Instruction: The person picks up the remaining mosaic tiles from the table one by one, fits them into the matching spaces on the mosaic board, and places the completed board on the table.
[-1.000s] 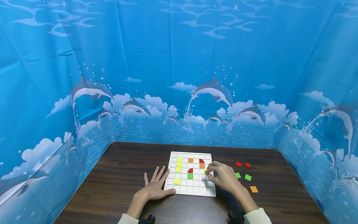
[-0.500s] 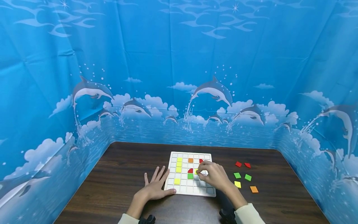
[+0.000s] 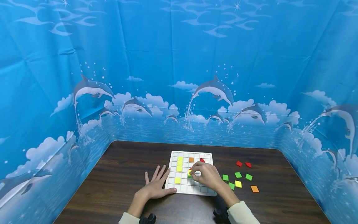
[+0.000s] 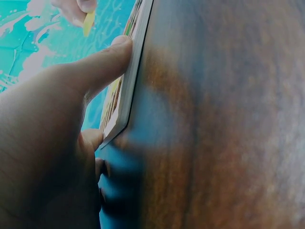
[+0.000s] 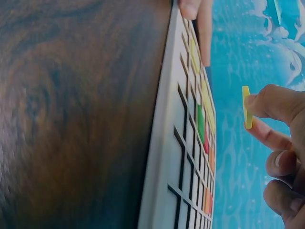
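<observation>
A white grid board (image 3: 183, 188) lies on the table, with yellow tiles (image 3: 179, 163) in a column, another yellow tile (image 3: 177, 180) lower down, an orange tile (image 3: 191, 159) and a red tile (image 3: 202, 160). My left hand (image 3: 153, 189) lies at the board's left side, fingers spread, thumb (image 4: 109, 59) on its front-left corner. Between thumb and index finger my right hand (image 3: 207, 176) pinches a yellow square tile (image 5: 247, 107), raised above the board in the right wrist view. A green tile (image 5: 200, 123) on the board is partly hidden by that hand in the head view.
Right of the board lie loose tiles: a red square (image 3: 239, 163), a red quarter-round (image 3: 248, 165), several green ones (image 3: 225, 177), a yellow one (image 3: 238, 184) and an orange one (image 3: 254, 189). A blue dolphin curtain (image 3: 145, 124) surrounds the dark wooden table (image 3: 112, 186).
My right hand has moved left across the board with the yellow tile, uncovering loose green and yellow tiles at the right. My left hand has stayed in place.
</observation>
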A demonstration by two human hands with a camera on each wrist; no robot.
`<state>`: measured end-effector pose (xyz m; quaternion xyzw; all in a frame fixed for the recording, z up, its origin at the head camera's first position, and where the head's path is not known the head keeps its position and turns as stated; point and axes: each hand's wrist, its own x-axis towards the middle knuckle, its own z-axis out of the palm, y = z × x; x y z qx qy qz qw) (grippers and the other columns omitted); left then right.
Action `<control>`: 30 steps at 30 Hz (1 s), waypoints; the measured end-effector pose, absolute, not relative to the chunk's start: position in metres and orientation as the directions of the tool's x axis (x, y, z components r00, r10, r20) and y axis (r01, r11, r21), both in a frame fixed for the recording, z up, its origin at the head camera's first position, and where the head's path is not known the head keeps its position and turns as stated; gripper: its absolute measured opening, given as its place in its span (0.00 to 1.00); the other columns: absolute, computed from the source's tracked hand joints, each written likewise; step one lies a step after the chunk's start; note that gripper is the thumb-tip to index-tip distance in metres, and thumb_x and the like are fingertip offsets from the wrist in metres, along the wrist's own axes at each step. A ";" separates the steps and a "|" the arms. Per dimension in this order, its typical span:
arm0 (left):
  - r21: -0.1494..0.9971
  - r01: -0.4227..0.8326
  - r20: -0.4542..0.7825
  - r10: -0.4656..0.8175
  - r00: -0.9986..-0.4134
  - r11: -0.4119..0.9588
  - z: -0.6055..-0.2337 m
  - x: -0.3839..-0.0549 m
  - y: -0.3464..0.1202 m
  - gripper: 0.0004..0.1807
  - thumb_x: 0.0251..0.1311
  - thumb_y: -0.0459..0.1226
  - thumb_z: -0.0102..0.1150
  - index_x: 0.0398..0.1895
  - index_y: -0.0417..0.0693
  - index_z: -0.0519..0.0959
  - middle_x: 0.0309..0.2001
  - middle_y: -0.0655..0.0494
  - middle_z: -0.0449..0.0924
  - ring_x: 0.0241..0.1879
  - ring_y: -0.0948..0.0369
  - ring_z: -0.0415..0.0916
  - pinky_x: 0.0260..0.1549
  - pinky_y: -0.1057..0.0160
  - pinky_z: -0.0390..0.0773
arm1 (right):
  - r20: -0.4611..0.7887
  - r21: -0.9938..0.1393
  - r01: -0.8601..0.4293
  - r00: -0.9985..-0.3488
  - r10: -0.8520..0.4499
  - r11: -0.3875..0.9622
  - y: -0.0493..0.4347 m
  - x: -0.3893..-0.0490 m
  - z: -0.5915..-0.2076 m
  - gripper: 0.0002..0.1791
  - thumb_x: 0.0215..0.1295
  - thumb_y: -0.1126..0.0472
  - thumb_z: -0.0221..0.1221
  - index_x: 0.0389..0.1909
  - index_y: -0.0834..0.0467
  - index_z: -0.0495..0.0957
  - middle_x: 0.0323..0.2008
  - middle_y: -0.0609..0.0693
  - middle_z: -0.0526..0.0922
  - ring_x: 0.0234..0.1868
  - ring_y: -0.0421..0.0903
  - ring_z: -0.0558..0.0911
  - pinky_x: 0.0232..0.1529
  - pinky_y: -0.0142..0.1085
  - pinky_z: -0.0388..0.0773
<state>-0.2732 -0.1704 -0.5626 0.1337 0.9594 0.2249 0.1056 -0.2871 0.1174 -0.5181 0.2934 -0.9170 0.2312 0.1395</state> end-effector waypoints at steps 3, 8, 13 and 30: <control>0.476 0.212 -0.147 0.315 -0.938 0.853 -0.558 -0.270 -0.171 0.61 0.59 0.77 0.57 0.88 0.59 0.52 0.89 0.48 0.42 0.88 0.41 0.32 0.70 0.18 0.19 | 0.369 -0.353 -0.592 -0.800 -0.474 0.725 0.111 -0.288 -0.522 0.02 0.62 0.57 0.76 0.35 0.46 0.94 0.42 0.40 0.90 0.42 0.40 0.88 0.38 0.35 0.83; 0.464 0.226 -0.130 0.318 -0.939 0.856 -0.563 -0.272 -0.173 0.62 0.58 0.78 0.56 0.89 0.61 0.51 0.89 0.48 0.41 0.88 0.41 0.31 0.68 0.17 0.18 | 0.357 -0.369 -0.601 -0.796 -0.488 0.710 0.102 -0.290 -0.525 0.02 0.62 0.56 0.77 0.35 0.46 0.94 0.42 0.40 0.90 0.42 0.40 0.88 0.34 0.31 0.80; 0.476 0.209 -0.146 0.311 -0.939 0.854 -0.551 -0.266 -0.170 0.61 0.59 0.77 0.56 0.88 0.57 0.52 0.89 0.47 0.43 0.88 0.41 0.32 0.70 0.18 0.18 | 0.358 -0.371 -0.617 -0.785 -0.506 0.694 0.094 -0.292 -0.525 0.02 0.63 0.56 0.76 0.36 0.48 0.94 0.42 0.40 0.90 0.42 0.40 0.88 0.34 0.30 0.80; 0.422 0.197 -0.164 0.289 -0.943 0.885 -0.541 -0.261 -0.165 0.59 0.63 0.73 0.58 0.88 0.57 0.52 0.89 0.49 0.43 0.88 0.43 0.34 0.73 0.18 0.26 | 0.349 -0.330 -0.617 -0.783 -0.515 0.715 0.069 -0.304 -0.534 0.03 0.66 0.54 0.75 0.35 0.47 0.94 0.44 0.40 0.91 0.48 0.41 0.89 0.42 0.36 0.87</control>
